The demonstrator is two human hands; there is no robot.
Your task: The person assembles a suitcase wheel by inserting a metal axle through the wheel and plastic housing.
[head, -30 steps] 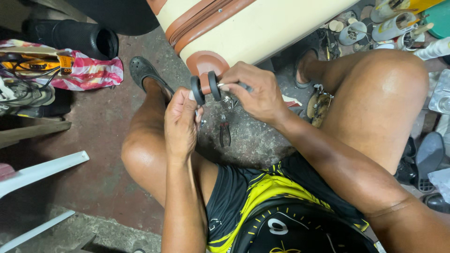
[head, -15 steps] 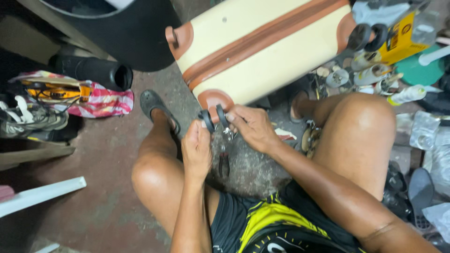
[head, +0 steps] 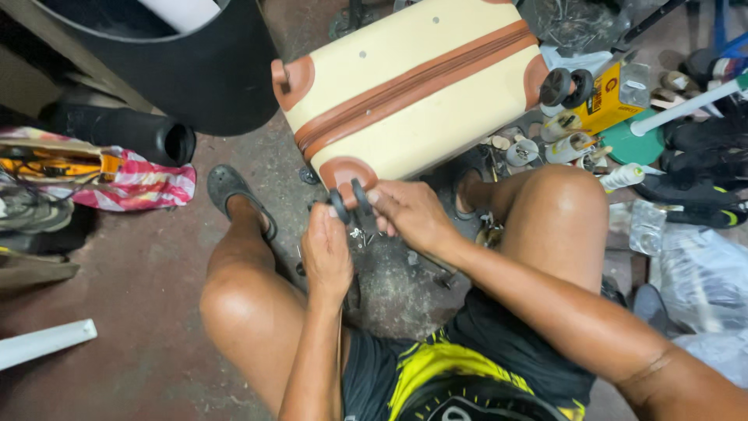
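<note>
A cream hard-shell suitcase [head: 405, 93] with brown trim lies on the floor in front of me. At its near corner sits a black double wheel [head: 349, 201]. My left hand [head: 327, 253] grips the wheel from below. My right hand [head: 409, 214] pinches it from the right side, fingertips on the wheel. Another black wheel pair [head: 567, 86] sticks out at the suitcase's far right corner. I sit with bare knees on either side of the work.
A big black tub [head: 195, 70] and a black pipe [head: 128, 132] stand at upper left, beside a striped cloth [head: 148, 183] with tools. Bottles, a yellow box [head: 612, 97], and shoes crowd the right. A white bar [head: 43, 343] lies at lower left.
The view has shifted back and up, showing more of the suitcase. Both hands stay on the wheel at the near corner.
</note>
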